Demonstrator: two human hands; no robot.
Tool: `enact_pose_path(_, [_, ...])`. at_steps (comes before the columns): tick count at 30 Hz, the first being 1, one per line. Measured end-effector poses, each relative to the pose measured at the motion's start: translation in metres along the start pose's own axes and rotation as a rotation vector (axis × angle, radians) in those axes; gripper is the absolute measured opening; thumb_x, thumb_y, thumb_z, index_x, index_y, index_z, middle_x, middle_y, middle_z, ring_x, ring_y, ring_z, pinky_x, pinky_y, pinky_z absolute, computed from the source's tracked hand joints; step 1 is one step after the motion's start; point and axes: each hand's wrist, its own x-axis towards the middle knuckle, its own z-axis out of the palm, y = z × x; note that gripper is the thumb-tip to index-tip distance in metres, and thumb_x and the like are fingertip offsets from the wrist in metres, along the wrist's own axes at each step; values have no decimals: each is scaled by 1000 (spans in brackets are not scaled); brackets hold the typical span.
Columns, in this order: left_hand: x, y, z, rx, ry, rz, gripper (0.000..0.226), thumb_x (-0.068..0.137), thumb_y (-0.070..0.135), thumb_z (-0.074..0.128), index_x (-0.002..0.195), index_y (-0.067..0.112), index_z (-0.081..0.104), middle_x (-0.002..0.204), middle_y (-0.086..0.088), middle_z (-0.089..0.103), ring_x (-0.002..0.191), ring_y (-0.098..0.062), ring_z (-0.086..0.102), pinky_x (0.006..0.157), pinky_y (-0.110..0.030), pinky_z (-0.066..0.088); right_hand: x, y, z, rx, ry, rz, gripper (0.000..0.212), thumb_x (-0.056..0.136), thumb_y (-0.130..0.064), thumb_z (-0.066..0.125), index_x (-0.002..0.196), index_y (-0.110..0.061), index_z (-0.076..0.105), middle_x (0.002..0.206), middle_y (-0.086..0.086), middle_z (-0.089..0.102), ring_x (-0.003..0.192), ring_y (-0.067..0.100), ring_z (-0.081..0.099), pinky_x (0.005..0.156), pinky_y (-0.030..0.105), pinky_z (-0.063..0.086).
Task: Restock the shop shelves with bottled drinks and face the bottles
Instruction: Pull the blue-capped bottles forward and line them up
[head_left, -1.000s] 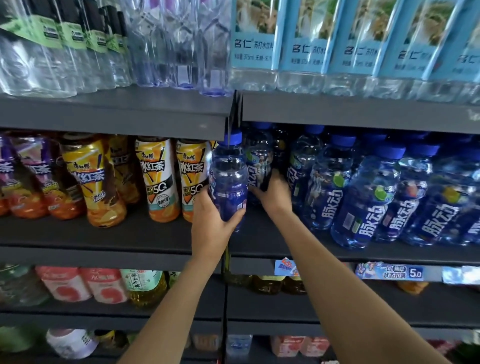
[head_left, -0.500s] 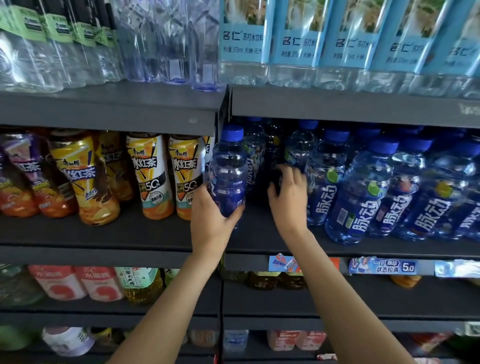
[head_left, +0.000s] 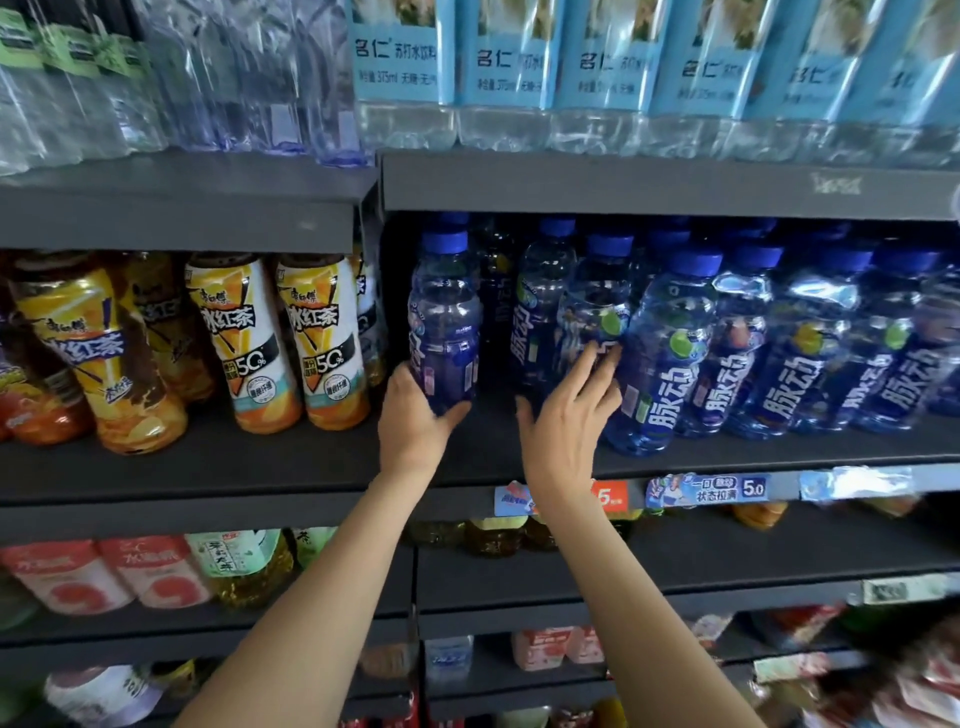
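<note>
R hand (head_left: 563, 415) shifted right; iced-tea btls (head_left: 322, 338) maybe close.

Dark grey metal shelving (head_left: 623, 187) is filling the whole view in tiers, price tags (head_left: 706, 488) are clinging to one front edge, and soft even light is falling across it

A shop: dark shelves (head_left: 623, 187) packed with rows of bottled drinks (head_left: 670, 358) above price tags (head_left: 706, 488) on the edge.

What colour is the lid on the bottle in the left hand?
Blue. The cap on the bottle the left hand holds shows clearly in the head view.
</note>
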Motion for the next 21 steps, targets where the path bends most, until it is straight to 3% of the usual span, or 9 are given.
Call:
enact_pose_path(2, [-2,10,0,150,43,-48,77,67,36,80,122,0,40,123,-17,49,116,-32,46,89,-37,40,5,-4,2,103,-47,124,86,82,-25,69,144,4,18,149,25,19,125,41,33,106,44,26])
enact_pose_path(6, [-5,17,3,277,111,-123,89,65,50,77,126,1,35,127,-19,40,116,-35,38,92,-40,36,9,3,2,128,65,93,82,73,-16,76,138,8,31,134,27,38,108,39,42,92,44,39])
enact_pose_path(9, [-1,5,5,114,26,-50,92,70,39,77,138,3,27,134,-20,34,123,-36,33,99,-41,31,11,11,9,8,104,50,90,61,-21,85,131,11,38,124,28,47,101,34,42,81,44,48])
enact_pose_path(12, [7,-5,-2,-129,-101,-18,80,72,22,75,137,8,31,129,-11,49,120,-28,46,96,-33,38,8,10,15,-109,120,16,98,61,-34,83,133,11,35,129,27,38,106,32,38,87,41,48])
enact_pose_path(14, [6,-5,-6,-37,-68,13,73,69,30,78,128,6,41,121,-11,55,114,-27,52,91,-35,42,4,6,18,-179,131,-32,97,62,-39,80,132,11,35,132,28,33,111,36,35,93,44,45])
enact_pose_path(17, [0,1,-6,141,50,8,78,67,41,78,124,1,42,122,-17,50,117,-32,44,90,-37,39,3,2,18,-202,118,-26,94,62,-37,81,131,8,34,134,33,36,114,41,37,94,47,41])
enact_pose_path(21, [4,11,0,195,60,-52,80,71,42,75,126,-1,37,126,-19,44,121,-33,40,90,-38,39,12,1,15,25,110,37,78,65,-18,82,124,-6,32,130,35,43,101,44,52,88,47,45])
